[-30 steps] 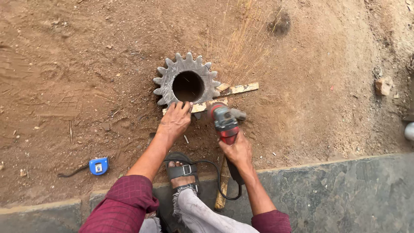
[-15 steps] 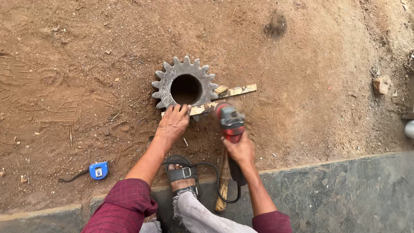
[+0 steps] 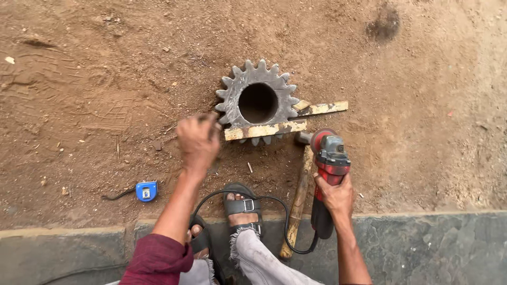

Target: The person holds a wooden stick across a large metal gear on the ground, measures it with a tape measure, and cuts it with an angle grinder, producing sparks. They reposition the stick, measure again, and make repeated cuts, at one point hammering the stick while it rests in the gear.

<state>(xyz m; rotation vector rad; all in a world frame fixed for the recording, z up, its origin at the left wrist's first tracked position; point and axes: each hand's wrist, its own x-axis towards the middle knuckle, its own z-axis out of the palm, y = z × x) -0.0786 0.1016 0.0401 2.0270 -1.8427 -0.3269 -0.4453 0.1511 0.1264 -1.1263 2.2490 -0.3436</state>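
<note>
Head view is showing the right hand [image 3: 334,196] gripping a grinder [image 3: 328,163] near the gear [image 3: 257,101]; the left hand [image 3: 198,141], blurred, grip unclear, is hovering left; steadying the gear seems wise.

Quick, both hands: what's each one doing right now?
Left hand: blurred, beside the grey toothed steel gear; grip cannot be told.
Right hand: closed around the red angle grinder.
</note>
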